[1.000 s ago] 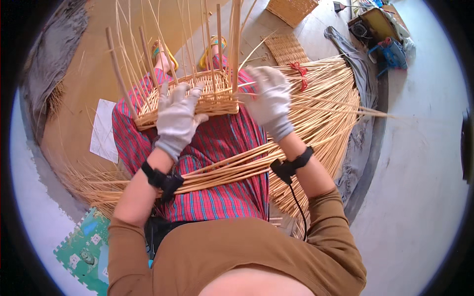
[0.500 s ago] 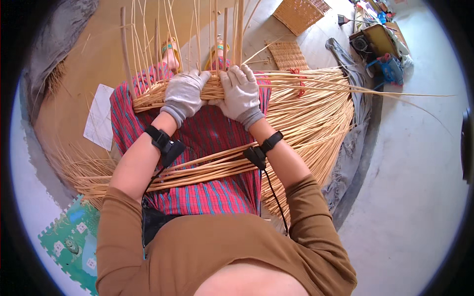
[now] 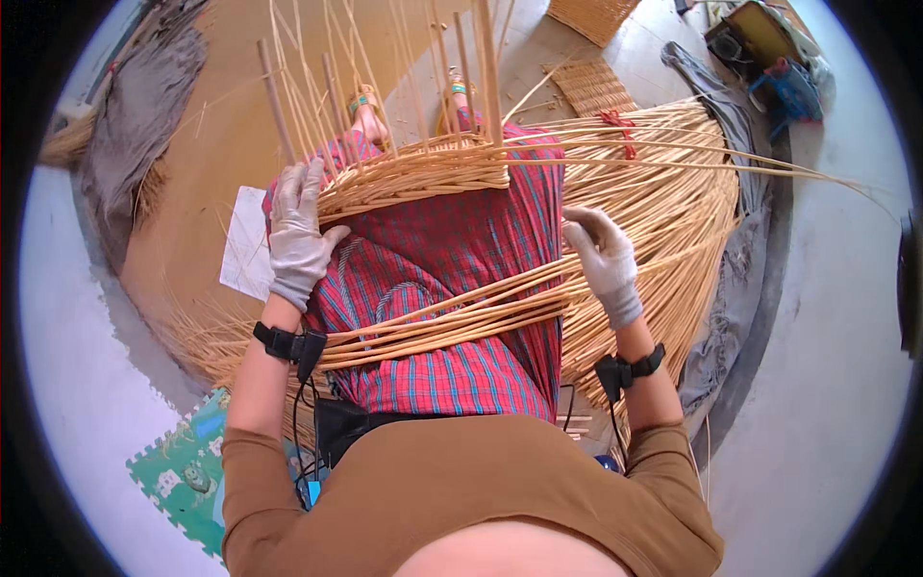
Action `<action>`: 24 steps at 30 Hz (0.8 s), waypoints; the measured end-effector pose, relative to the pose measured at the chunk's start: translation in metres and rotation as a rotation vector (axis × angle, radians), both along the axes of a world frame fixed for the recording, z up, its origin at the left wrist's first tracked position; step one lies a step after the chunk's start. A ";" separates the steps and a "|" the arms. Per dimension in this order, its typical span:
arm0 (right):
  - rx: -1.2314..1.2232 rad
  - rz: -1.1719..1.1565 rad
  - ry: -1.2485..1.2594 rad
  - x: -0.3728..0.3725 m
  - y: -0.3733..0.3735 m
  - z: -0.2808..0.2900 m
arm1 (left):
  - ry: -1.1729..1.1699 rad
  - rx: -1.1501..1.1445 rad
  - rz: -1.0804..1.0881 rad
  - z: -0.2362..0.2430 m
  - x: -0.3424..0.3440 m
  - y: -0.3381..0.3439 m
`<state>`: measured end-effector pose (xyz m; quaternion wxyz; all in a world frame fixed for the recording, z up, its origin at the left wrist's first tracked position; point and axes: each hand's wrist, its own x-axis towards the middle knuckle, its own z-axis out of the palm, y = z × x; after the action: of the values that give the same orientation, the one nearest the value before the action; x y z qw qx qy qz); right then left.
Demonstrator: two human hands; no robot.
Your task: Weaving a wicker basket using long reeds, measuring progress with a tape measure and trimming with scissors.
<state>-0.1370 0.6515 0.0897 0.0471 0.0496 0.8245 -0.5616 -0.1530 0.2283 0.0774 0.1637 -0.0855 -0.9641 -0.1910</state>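
A partly woven wicker panel [image 3: 423, 181] lies across my lap, on a red plaid cloth [image 3: 452, 375]. Thin rods and thicker sticks [image 3: 489, 82] rise from its far edge. My left hand [image 3: 300, 236], in a pale glove, is closed on the panel's left end, thumb along the near side. Away from the panel, my gloved right hand [image 3: 606, 260] hovers by the large bundle of wicker rods [image 3: 663, 207], fingers curved, thumb apart, nothing visible in it. Loose long rods [image 3: 442, 322] cross my lap nearer to me. Two long strands [image 3: 721, 159] stretch rightward from the panel.
A red tie [image 3: 617, 135] binds the bundle, which rests on grey cloth [image 3: 750, 250]. Beyond my feet are a woven mat [image 3: 591, 88] and a wicker basket [image 3: 591, 17]. A white sheet [image 3: 245, 245] and green foam mat [image 3: 187, 471] lie left.
Both hands have left the panel's middle. My left hand has slid to its left end; my right hand has let go and moved right and nearer. The view has shifted a little.
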 end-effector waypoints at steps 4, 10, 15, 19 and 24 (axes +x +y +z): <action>-0.184 0.119 0.010 0.004 -0.025 -0.025 | 0.009 -0.107 -0.064 -0.003 -0.004 0.013; 0.422 0.413 0.751 -0.044 -0.101 -0.006 | -0.093 -0.218 0.081 -0.010 -0.026 0.042; 0.760 0.554 0.747 -0.083 -0.181 -0.029 | -0.181 -0.235 -0.089 -0.033 -0.044 0.030; 0.792 0.528 0.883 -0.094 -0.197 -0.056 | -0.236 -0.249 -0.109 -0.050 -0.057 0.022; 0.704 0.524 0.914 -0.098 -0.190 -0.063 | -0.273 -0.046 -0.180 -0.049 -0.061 0.018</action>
<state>-0.2354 0.4612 0.0272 -0.1932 -0.3862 0.8814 -0.1912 -0.2138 0.2462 0.0282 0.0112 -0.1487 -0.9699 -0.1926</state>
